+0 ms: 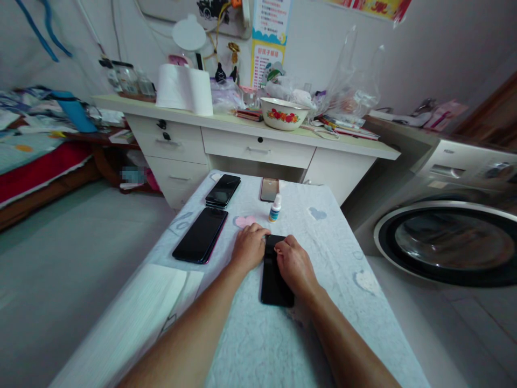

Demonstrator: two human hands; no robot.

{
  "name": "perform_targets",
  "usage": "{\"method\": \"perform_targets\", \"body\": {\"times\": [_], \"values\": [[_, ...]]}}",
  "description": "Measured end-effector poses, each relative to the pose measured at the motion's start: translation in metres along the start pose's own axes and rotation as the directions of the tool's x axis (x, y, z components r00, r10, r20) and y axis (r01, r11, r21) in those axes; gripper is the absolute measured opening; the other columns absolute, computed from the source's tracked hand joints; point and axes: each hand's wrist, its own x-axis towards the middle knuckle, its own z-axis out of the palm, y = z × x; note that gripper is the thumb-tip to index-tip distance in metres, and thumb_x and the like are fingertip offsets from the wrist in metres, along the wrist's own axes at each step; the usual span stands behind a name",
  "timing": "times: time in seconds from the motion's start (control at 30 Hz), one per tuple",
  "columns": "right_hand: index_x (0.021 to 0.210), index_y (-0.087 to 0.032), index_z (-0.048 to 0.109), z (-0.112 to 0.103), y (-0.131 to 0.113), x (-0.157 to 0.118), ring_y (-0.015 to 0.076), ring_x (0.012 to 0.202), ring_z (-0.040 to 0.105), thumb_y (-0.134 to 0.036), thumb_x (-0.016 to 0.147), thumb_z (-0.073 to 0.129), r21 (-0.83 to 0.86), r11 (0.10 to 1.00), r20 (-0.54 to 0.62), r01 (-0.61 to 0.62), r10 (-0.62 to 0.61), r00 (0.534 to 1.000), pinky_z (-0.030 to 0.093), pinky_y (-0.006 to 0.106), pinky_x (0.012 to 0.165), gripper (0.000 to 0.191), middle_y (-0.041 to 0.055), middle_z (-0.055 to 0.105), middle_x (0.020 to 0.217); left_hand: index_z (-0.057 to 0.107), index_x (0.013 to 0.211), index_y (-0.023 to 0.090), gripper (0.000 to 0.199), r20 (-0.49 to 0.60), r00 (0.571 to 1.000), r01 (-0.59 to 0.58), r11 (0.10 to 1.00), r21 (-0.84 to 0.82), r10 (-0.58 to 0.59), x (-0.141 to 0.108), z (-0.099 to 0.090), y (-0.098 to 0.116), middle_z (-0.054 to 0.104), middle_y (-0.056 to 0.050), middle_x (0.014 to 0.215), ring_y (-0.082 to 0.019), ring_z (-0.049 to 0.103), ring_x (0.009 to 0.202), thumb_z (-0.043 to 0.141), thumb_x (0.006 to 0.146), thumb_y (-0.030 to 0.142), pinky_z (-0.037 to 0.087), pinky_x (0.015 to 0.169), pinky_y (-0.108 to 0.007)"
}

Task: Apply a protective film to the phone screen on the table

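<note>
A black smartphone (275, 277) lies screen up on the cloth-covered table in front of me. At its upper left edge, my left hand (249, 248) is closed, with the fingertips gripping the corner. Over the upper right part of the screen my right hand (297, 265) is curled, thumb and fingers pinched together. Whatever is in that pinch is too small or hidden to make out. Just beyond the hands stands a small white-capped bottle (275, 209) with a blue and orange label. Behind it lies a phone case (270, 189) with a brownish rim.
To the left lie a large dark phone (201, 235) and a stack of phones (223, 190). White paper (145, 302) covers the table's left edge. A white desk (258, 148) with a flowered bowl (284, 114) stands ahead. A washing machine (452, 188) is on the right.
</note>
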Motion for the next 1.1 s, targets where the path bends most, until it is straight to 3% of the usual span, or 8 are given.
{"method": "perform_targets", "body": {"times": [0.27,0.47,1.1], "values": [[0.086,-0.017,0.066,0.000,-0.015,-0.005,0.0134,0.077,0.054,-0.010,0.086,0.046,0.040,0.987,0.066,0.153,-0.155,0.986,0.040,0.021,0.069,0.021,0.0055,0.057,0.091,0.066,0.106,0.025,0.031,0.019,1.000,0.023,1.000,-0.006,-0.023,0.000,-0.001,0.001,0.062,-0.003,0.106,-0.019,0.053,0.102,0.048,0.083,0.014,0.040,0.089,-0.033],[0.085,-0.018,0.066,-0.001,-0.016,-0.007,0.0128,0.076,0.054,-0.010,0.087,0.046,0.068,0.979,0.079,0.191,-0.196,0.977,0.040,0.021,0.069,0.022,0.0048,0.056,0.089,0.066,0.106,0.025,0.031,0.014,1.000,0.021,1.000,-0.010,-0.021,0.002,-0.001,0.000,0.061,-0.004,0.106,-0.019,0.054,0.102,0.049,0.083,0.013,0.040,0.092,-0.033],[0.087,-0.017,0.066,-0.014,0.015,-0.005,0.0138,0.079,0.056,-0.007,0.081,0.049,0.002,0.999,0.013,-0.038,0.038,0.999,0.039,0.022,0.072,0.021,0.0055,0.057,0.090,0.067,0.104,0.024,0.030,0.010,1.000,0.013,0.999,-0.039,-0.012,0.002,-0.002,0.000,0.062,-0.004,0.103,-0.019,0.055,0.102,0.050,0.082,0.013,0.042,0.094,-0.032]]}}
